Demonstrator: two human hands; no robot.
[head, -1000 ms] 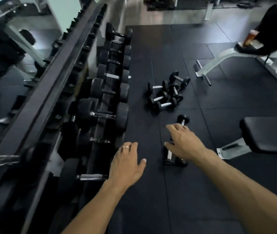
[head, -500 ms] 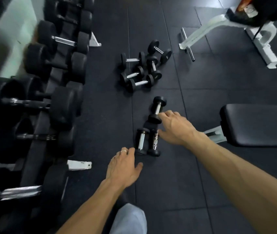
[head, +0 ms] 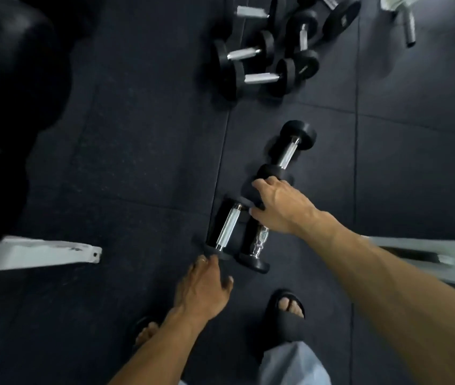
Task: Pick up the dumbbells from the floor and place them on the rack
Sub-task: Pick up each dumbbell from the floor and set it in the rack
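Two chrome-handled black dumbbells lie side by side on the floor, the left dumbbell [head: 228, 229] and the right dumbbell [head: 259, 241]. My right hand [head: 283, 211] rests over the far end of the right one, fingers curled down on a black head; how firm the grip is stays hidden. My left hand [head: 204, 286] hovers with fingers spread, fingertips at the near head of the left dumbbell. A third dumbbell [head: 290, 150] lies just beyond my right hand. A pile of several small dumbbells [head: 259, 62] sits farther off. The rack [head: 12, 68] shows as dark, blurred weights at the left edge.
The rack's white foot [head: 45, 252] juts onto the rubber floor at left. A bench base [head: 415, 257] is at right, and a white bench leg [head: 404, 20] at top right. My sandalled feet [head: 287, 315] stand just behind the two near dumbbells.
The view has tilted down and closed in on the floor. Both hands have dropped lower: the left has reached the near head of the left dumbbell, and the right has settled on the far ends.
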